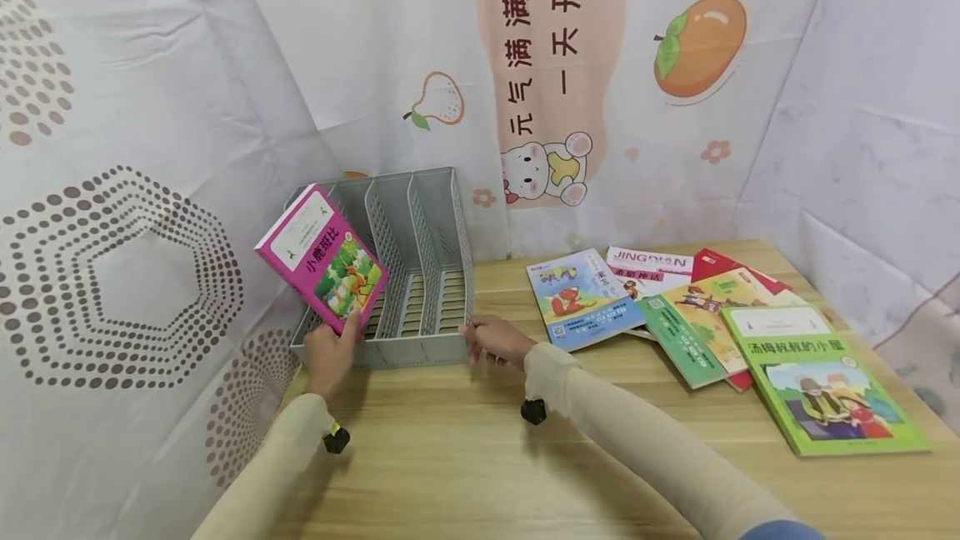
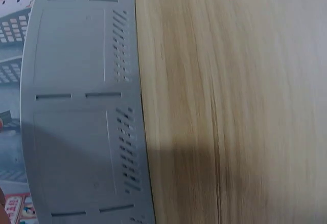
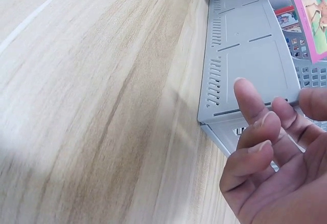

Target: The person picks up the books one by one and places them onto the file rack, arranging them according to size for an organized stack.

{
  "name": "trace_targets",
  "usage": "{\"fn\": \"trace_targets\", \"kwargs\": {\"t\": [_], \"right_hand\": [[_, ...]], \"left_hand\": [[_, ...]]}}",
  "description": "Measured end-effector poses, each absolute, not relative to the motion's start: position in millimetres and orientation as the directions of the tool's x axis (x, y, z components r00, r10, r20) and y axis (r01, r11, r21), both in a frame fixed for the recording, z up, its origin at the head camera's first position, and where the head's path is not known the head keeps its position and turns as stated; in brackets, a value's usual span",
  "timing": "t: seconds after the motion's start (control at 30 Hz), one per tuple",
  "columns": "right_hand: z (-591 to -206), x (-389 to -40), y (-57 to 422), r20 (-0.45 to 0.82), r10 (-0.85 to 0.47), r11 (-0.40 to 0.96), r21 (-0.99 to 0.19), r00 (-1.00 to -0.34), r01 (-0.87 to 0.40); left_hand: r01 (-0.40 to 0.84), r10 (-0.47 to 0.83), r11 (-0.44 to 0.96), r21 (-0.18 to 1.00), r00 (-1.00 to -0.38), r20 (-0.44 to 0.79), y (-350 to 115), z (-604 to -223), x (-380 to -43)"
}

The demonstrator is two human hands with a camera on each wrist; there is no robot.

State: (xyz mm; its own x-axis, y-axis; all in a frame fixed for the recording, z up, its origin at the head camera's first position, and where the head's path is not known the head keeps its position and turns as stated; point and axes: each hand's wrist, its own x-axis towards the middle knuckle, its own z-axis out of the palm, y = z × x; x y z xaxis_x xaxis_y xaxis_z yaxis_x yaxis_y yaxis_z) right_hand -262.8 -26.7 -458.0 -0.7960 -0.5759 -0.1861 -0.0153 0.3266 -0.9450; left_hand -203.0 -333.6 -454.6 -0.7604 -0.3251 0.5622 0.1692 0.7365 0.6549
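Note:
A pink-covered book (image 1: pixel 341 261) tilts over the left part of a grey plastic desk file rack (image 1: pixel 420 348). My left hand (image 1: pixel 332 357) grips that book by its lower edge, thumb on the cover. In the right wrist view the book's pink edge (image 3: pixel 305 27) overlaps the rack's compartments. At the rack's front right corner, my right hand (image 1: pixel 495 338) pinches the wall between thumb and forefinger, its other fingers loosely bent. The left wrist view mostly shows the rack's slotted front wall (image 2: pixel 71 147); only bits of fingers appear at its left edge.
Several books lie spread on the wooden table (image 1: pixel 450 457) to the right, among them a blue-and-white one (image 1: pixel 581 298), a green-and-yellow one (image 1: pixel 705 315) and a bright green one (image 1: pixel 825 382). Inside the rack, a red book (image 3: pixel 287 18) shows. Patterned curtains (image 1: pixel 135 107) hang close behind and at the left.

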Motion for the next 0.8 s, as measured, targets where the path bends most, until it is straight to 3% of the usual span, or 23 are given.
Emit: {"fn": "trace_targets", "kwargs": {"t": [0.53,0.8], "right_hand": [[-457.0,-260.9,-25.6,-0.175,-0.571,0.309,-0.951,-0.802,-0.012],[-457.0,-260.6,-26.1,-0.179,-0.563,0.318,-0.948,-0.807,-0.012]], "left_hand": [[0.018,-0.363,0.822,0.569,-0.754,0.548,-349.9,-452.0,-210.1],[-0.073,-0.357,0.858,0.508,-0.795,0.490,-349.1,-446.0,-223.7]]}}
